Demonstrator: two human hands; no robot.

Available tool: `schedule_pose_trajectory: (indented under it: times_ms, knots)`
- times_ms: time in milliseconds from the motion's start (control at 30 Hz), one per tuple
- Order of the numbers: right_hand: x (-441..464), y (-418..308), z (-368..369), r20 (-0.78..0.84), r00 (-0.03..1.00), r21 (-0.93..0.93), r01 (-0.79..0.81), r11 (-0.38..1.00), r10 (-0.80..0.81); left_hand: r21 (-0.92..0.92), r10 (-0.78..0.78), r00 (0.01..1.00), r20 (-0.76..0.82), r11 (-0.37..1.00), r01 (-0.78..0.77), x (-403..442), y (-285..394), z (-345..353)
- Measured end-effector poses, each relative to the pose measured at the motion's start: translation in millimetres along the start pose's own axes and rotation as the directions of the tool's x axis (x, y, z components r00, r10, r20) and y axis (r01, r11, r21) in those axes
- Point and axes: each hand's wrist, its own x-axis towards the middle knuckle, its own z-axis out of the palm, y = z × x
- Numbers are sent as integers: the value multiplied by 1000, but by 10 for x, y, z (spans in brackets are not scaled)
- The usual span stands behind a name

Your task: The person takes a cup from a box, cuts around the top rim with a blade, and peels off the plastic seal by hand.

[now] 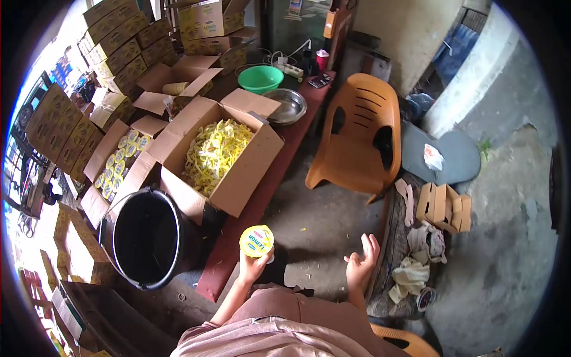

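Observation:
My left hand [253, 266] is wrapped round a small cup [257, 241] whose yellow and white lid reads "Lemon" and faces up. To its right, my right hand [363, 262] is raised over the floor, fingers apart and holding nothing. Left of the cup stands a black bucket [146, 239]. Behind it, an open cardboard box [250, 172] holds a heap of yellow and clear strips [217, 153]. Another open box [95, 205] at the left contains several cups with similar lids [122, 156].
A green basin [260, 78] and a metal bowl [286, 106] sit on the red-edged table [285, 172]. An orange chair [357, 143] stands beyond my right hand. Stacked cartons [116, 44] rise at back left; cloths [410, 276] and a small box [443, 207] lie right.

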Motion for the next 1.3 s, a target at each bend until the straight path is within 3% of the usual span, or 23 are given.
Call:
schedule_pose_trajectory:
  times_ms: [33, 133, 267, 300, 400, 533, 633, 667, 733, 867, 933, 1067, 1167, 1200, 1267, 1300]
  knots:
    - [156, 98, 154, -8, 999, 68, 53, 996, -53, -26, 0, 999, -34, 1000, -1, 146, 0, 66]
    - [647, 205, 528, 159, 970, 27, 180, 983, -182, -60, 47, 995, -92, 997, -53, 637, 38, 191]
    - [1242, 191, 944, 236, 965, -7, 117, 993, -112, -31, 102, 987, -126, 994, -107, 1248, 129, 182]
    - [1378, 113, 1091, 213, 966, -81, 166, 983, -145, -38, 116, 980, -159, 992, -124, 1373, 118, 178]
    - [1708, 155, 1512, 220, 963, 93, 141, 986, -158, 74, 126, 973, -195, 991, -113, 1623, 126, 94]
    - [2030, 211, 2087, 419, 864, 95, 262, 960, -277, 65, 143, 890, -434, 990, -127, 1820, 92, 53]
    - [2261, 306, 2692, 593, 778, 188, 117, 975, -208, 75, 97, 808, -582, 995, -66, 1904, 78, 70]
    - [2368, 281, 2914, 627, 742, 159, 176, 972, -237, 92, 85, 771, -631, 995, -34, 1898, 46, 69]
    - [2573, 595, 3445, 708, 690, 245, -37, 969, -152, 135, 134, 653, -745, 990, -48, 1970, 109, 150]
    - [2716, 446, 4143, 835, 537, 70, -316, 946, 118, 189, 174, 464, -868, 982, -16, 2120, 37, 284]
    - [2674, 498, 4350, 847, 503, -51, -242, 969, 170, 209, 203, 418, -886, 977, -32, 2194, -62, 320]
    - [2695, 597, 4486, 861, 459, -106, -260, 960, 219, 196, 205, 432, -878, 978, -64, 2363, 121, 473]
    - [2727, 679, 4435, 874, 452, 30, -417, 908, 179, 210, 208, 457, -865, 977, -46, 2377, 145, 477]
    - [2783, 560, 4361, 881, 425, -6, -430, 903, 208, 216, 211, 463, -861, 975, -42, 2349, 134, 459]
    - [2918, 381, 4189, 918, 255, -91, -607, 789, 303, 229, 219, 472, -854, 973, -37, 2248, 105, 362]
    - [2979, 374, 4127, 898, 114, -219, -723, 655, 426, 314, 299, 496, -815, 948, -55, 2178, 145, 298]
